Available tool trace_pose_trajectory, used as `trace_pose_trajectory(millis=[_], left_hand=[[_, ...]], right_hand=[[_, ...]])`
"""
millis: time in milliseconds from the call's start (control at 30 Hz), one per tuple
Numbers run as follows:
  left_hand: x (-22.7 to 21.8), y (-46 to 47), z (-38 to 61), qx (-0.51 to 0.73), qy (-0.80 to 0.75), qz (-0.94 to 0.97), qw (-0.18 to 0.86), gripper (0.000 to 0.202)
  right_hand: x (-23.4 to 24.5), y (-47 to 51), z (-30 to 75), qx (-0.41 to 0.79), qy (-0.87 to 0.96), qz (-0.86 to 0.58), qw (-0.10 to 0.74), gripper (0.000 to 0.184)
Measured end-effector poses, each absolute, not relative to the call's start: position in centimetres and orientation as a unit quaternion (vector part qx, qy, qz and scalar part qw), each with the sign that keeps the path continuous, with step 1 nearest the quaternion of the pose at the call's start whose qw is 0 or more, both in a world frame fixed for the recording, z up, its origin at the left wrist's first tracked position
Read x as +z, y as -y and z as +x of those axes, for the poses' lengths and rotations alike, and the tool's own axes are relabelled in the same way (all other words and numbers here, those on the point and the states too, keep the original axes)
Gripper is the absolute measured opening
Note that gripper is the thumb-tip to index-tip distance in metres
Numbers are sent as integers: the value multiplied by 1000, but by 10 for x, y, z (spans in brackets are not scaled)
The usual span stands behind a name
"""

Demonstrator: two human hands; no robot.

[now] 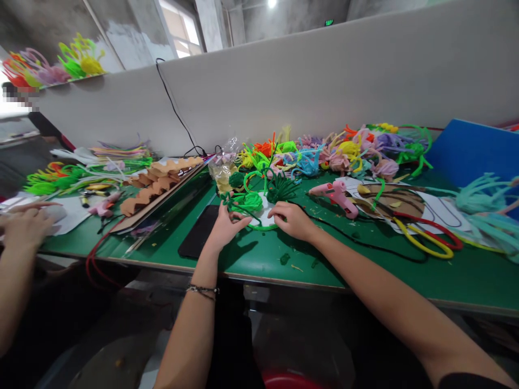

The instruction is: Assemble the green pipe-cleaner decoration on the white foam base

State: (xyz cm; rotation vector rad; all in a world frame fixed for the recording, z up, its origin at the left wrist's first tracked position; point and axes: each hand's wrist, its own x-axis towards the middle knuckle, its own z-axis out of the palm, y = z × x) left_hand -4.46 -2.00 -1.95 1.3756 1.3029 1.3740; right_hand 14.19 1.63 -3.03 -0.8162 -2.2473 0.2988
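The smooth, hard green table [251,265] bears the ring [263,227], which lies between the hands. Fuzzy and looped, it looks light, soft and bendable, hardly slippery; its rim seems the best hold (the tufts would likely crush). The left hand [224,227] grasps its left side, thumb opposite curled fingers; the right hand [294,220] bends its fingertips to the right side, whether pinching I cannot tell. Beyond it spreads a bristly dark tuft [281,186]. Inside the ring shows a flat white disc [265,214].
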Motion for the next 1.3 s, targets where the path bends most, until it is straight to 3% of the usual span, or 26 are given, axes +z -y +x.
trace_pose_trajectory(millis=[400,933,1300], left_hand=[[-25,43,-89,496,-544,555,386,56],[-12,22,-42,662,-426,484,382,39],[-9,13,-13,670,-438,477,363,22]], right_hand=[[-31,-17,140,122,868,-323,357,22],[-29,-14,137,151,860,-331,358,20],[-41,-12,121,177,839,-390,335,8]])
